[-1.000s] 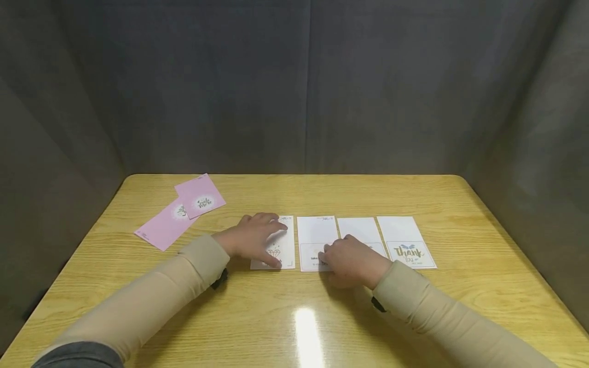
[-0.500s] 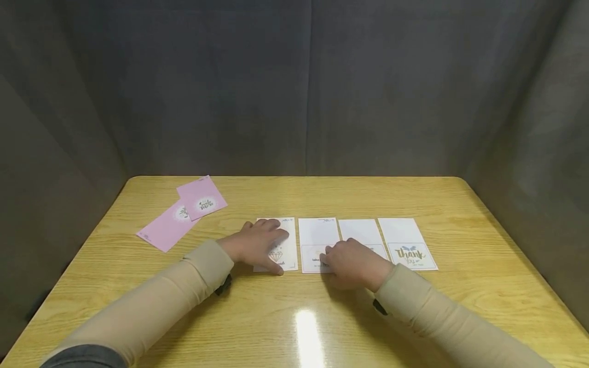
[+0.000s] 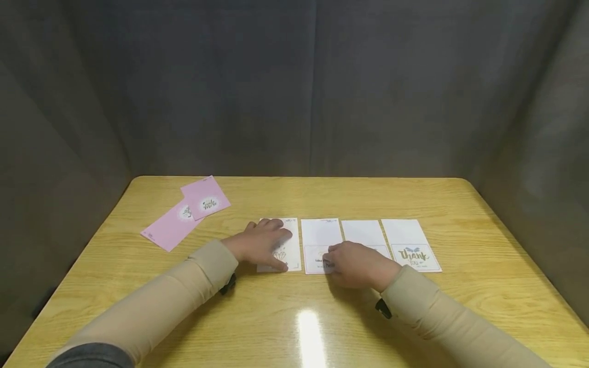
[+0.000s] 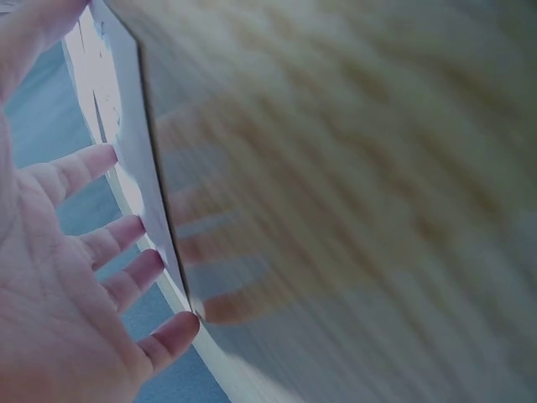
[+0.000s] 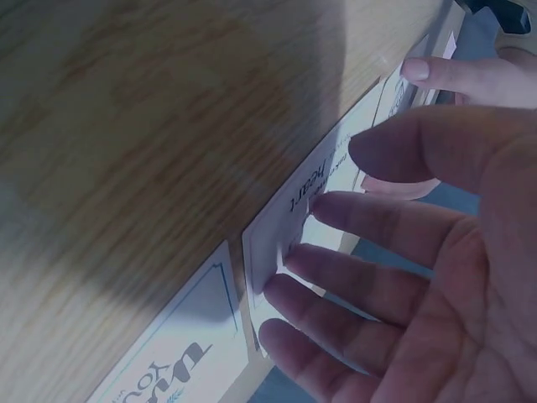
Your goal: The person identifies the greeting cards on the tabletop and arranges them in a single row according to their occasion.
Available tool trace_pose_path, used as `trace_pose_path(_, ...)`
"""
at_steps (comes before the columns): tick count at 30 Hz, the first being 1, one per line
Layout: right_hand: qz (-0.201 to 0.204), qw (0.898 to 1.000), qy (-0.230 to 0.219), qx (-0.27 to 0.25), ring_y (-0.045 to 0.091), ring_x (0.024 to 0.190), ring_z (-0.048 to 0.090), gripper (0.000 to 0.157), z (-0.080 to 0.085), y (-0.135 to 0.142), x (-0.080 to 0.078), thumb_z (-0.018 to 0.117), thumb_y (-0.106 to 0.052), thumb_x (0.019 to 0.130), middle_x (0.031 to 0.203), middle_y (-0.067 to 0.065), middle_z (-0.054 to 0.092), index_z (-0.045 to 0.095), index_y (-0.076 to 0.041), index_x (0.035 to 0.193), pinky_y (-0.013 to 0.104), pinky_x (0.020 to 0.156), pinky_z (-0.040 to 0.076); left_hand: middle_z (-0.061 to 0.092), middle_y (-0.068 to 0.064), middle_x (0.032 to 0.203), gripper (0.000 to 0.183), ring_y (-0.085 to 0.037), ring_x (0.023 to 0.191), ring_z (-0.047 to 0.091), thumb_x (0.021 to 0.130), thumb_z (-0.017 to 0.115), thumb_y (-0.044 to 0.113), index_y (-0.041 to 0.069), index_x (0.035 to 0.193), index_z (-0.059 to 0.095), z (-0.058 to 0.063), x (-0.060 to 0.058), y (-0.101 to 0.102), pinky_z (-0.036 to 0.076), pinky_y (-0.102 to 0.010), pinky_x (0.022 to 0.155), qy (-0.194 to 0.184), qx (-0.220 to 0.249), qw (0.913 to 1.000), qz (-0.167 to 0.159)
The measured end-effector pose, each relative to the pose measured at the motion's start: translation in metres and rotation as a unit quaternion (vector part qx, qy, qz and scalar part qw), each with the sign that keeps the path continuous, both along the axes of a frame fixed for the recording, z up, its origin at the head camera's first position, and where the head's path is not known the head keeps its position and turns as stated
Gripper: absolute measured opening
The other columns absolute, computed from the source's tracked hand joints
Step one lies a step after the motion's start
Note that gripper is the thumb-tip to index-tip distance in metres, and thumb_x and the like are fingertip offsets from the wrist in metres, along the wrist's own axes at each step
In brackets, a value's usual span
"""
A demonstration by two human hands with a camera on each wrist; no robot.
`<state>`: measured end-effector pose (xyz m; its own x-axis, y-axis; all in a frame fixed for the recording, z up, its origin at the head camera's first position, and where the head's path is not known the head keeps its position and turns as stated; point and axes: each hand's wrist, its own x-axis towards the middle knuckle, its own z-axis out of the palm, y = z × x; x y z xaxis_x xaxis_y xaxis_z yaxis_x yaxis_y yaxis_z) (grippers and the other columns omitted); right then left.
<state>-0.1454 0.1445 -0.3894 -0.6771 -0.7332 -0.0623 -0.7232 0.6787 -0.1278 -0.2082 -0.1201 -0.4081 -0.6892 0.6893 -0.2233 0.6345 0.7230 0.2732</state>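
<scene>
1. Head view: the left hand (image 3: 262,244) spreads over the white diamond-print card (image 3: 287,249), fingers apart, their tips seeming to rest on it, with nothing pinched. The right hand (image 3: 354,261) bends over the printed half of the white "heart" card (image 3: 320,235). In the right wrist view its fingers are loosely extended, tips on the card or very near it, gripping nothing. The two hands are apart.
2. These two cards lie flat side by side, a narrow gap between them, near edges roughly level.
3. Beyond the right hand come a third white card (image 3: 363,234), its print partly covered by that hand, and the "Thank You" card (image 3: 411,245), printed half nearest the person.
4. Judging by how they lie, the row of four white cards looks nearly done; perhaps only slight straightening under the hands is left.
5. Left of the row, the upper pink card (image 3: 205,197) overlaps a corner of the lower pink card (image 3: 171,226), both askew. That pair appears not yet lined up.
6. All six lie on the wood-grain table (image 3: 257,306), before a dark grey curtain (image 3: 308,92).
</scene>
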Motion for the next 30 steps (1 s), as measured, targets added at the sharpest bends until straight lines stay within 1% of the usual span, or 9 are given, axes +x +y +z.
trace_pose_path(2, 0.001, 1.0, -0.003, -0.015, 0.015, 0.069, 0.052, 0.015, 0.0, -0.001, -0.002, 0.068, -0.004, 0.088, 0.077, -0.002, 0.053, 0.059, -0.01, 0.078, 0.035, 0.067, 0.051, 0.033, -0.02, 0.16, 0.081, -0.043, 0.145, 0.031, 0.086, 0.077, 0.056, 0.016, 0.15, 0.048, 0.0, 0.0, -0.001, 0.026, -0.072, 0.11, 0.004, -0.005, 1.0, -0.001)
trace_pose_path(5, -0.015, 1.0, -0.014, -0.017, 0.017, 0.077, 0.058, 0.013, 0.0, -0.003, -0.006, 0.068, -0.005, 0.09, 0.081, -0.001, 0.058, 0.064, -0.011, 0.079, 0.037, 0.074, 0.053, 0.035, -0.018, 0.158, 0.079, -0.042, 0.143, 0.034, 0.085, 0.077, 0.058, 0.018, 0.148, 0.05, -0.001, -0.002, -0.001, 0.029, -0.071, 0.108, 0.013, -0.008, 0.9999, -0.007)
trace_pose_path(10, -0.053, 0.997, -0.057, 0.01, 0.019, 0.08, 0.06, 0.006, 0.003, -0.008, -0.013, 0.068, -0.01, 0.092, 0.085, 0.002, 0.061, 0.071, -0.009, 0.088, 0.041, 0.081, 0.054, 0.035, -0.015, 0.158, 0.081, -0.041, 0.142, 0.034, 0.085, 0.076, 0.06, 0.019, 0.149, 0.048, -0.004, -0.005, 0.0, 0.03, -0.07, 0.107, 0.013, -0.015, 0.9997, -0.014)
trace_pose_path(12, -0.065, 0.995, -0.067, 0.018, 0.018, 0.078, 0.058, 0.005, 0.004, -0.01, -0.015, 0.069, -0.01, 0.092, 0.085, 0.002, 0.06, 0.071, -0.008, 0.089, 0.041, 0.081, 0.054, 0.034, -0.016, 0.159, 0.084, -0.041, 0.143, 0.033, 0.085, 0.076, 0.061, 0.019, 0.152, 0.047, -0.005, -0.006, 0.0, 0.029, -0.07, 0.108, 0.011, -0.017, 0.9997, -0.012)
trace_pose_path(16, -0.066, 0.997, -0.037, 0.014, 0.019, 0.075, 0.058, 0.004, 0.005, -0.019, -0.016, 0.069, -0.008, 0.088, 0.084, 0.003, 0.06, 0.071, -0.006, 0.09, 0.041, 0.075, 0.054, 0.032, -0.015, 0.161, 0.087, -0.041, 0.145, 0.031, 0.085, 0.077, 0.061, 0.019, 0.154, 0.046, -0.005, -0.004, 0.001, 0.027, -0.071, 0.11, 0.005, -0.022, 0.9997, 0.0)
trace_pose_path(17, -0.064, 0.997, -0.03, 0.011, 0.021, 0.078, 0.06, 0.007, 0.005, -0.023, -0.015, 0.069, -0.008, 0.087, 0.086, 0.005, 0.062, 0.071, -0.004, 0.093, 0.042, 0.076, 0.054, 0.032, -0.015, 0.161, 0.087, -0.041, 0.146, 0.031, 0.084, 0.077, 0.061, 0.019, 0.154, 0.045, -0.004, -0.003, 0.001, 0.026, -0.07, 0.11, 0.003, -0.023, 0.9997, 0.003)
trace_pose_path(20, -0.054, 0.998, -0.014, -0.004, 0.027, 0.091, 0.066, 0.022, 0.002, -0.037, -0.012, 0.068, -0.009, 0.089, 0.099, 0.011, 0.068, 0.073, -0.002, 0.109, 0.044, 0.082, 0.055, 0.033, -0.015, 0.161, 0.088, -0.04, 0.146, 0.03, 0.084, 0.078, 0.06, 0.018, 0.155, 0.045, -0.001, -0.001, 0.001, 0.025, -0.07, 0.111, -0.001, -0.021, 0.9997, 0.01)
trace_pose_path(23, -0.043, 0.999, -0.012, -0.01, 0.032, 0.104, 0.066, 0.034, -0.005, -0.049, -0.008, 0.068, -0.013, 0.093, 0.115, 0.015, 0.068, 0.069, -0.002, 0.126, 0.046, 0.09, 0.055, 0.033, -0.016, 0.16, 0.087, -0.041, 0.146, 0.031, 0.084, 0.078, 0.058, 0.018, 0.154, 0.046, 0.002, 0.0, 0.0, 0.025, -0.071, 0.111, -0.003, -0.016, 0.9998, 0.013)
trace_pose_path(30, -0.02, 0.999, 0.002, -0.031, 0.032, 0.102, 0.062, 0.038, -0.014, -0.062, -0.001, 0.068, -0.009, 0.089, 0.116, 0.015, 0.062, 0.065, -0.005, 0.127, 0.046, 0.09, 0.053, 0.034, -0.013, 0.16, 0.086, -0.038, 0.146, 0.031, 0.084, 0.078, 0.059, 0.021, 0.154, 0.046, 0.002, 0.0, 0.001, 0.024, -0.069, 0.112, -0.003, -0.015, 0.9997, 0.018)
